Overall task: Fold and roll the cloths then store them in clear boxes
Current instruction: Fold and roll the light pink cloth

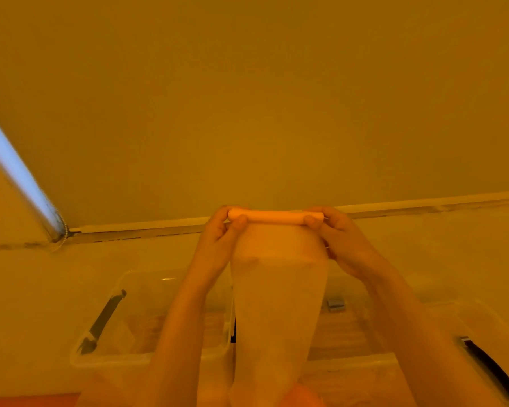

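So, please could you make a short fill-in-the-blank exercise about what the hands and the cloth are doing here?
1. The cloth is gripped by ____ hands, the left hand and the right hand.
2. The top edge of the cloth is ____ into a tight tube.
3. The rest of the cloth hangs ____ from the tube.
4. Under the left forearm stands a clear ____.

Missing words: both; rolled; down; box

You are in what looks like a home room: a plain wall (276, 98), a window blind with bead chain (63, 230), and clear storage boxes (106, 356) below.
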Available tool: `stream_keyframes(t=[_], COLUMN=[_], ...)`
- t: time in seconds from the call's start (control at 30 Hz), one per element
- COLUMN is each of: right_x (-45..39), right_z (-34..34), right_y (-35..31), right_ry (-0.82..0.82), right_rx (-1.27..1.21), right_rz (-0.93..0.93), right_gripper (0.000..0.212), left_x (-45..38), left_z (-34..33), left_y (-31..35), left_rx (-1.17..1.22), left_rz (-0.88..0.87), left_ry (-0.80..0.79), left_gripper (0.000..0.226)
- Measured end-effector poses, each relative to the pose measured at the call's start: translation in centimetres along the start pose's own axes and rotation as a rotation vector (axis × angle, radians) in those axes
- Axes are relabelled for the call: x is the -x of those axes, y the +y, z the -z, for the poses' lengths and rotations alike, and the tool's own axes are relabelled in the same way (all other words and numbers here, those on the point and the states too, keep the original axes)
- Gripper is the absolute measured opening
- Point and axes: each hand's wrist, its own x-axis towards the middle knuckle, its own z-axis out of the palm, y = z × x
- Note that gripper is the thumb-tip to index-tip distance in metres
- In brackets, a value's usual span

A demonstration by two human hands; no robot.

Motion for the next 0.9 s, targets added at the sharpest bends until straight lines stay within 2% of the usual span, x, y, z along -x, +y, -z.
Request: stream_keyframes(t=[0.2,0.43,0.63,0.8,0.9], right_x=[-1.1,-1.2,-1.1,-0.7,0.1], right_z=[1.6,3.9,6.4,7.7,8.7], right_y=[-6.2,-11.1,-6.7,-1.9,0.3], right_ry=[0.012,-0.014,-0.063,-0.001,0.004], right_rx=[0.039,0.000,-0.031,-0.020,-0.029], right_rz=[0.136,0.225,0.068,-0.062,-0.112], right_gripper=[0.009,0.008,0.013,0.010,0.014], left_x=[-2.5,-3.1,-2.2,-0.5,0.4], left_z=[-0.4,-1.9,-4.5,-8.3,-9.8], left_y=[5.6,10.3,5.4,1.1,-0.2], left_rx=[0.011,0.087,0.145,0.058,0.070], left_rz=[-0.138,-0.154,0.019,0.099,0.174], left_ry=[0.009,0.004,-0.047,0.107,0.129], left_gripper=[0.013,0.016,0.018,0.016,0.016])
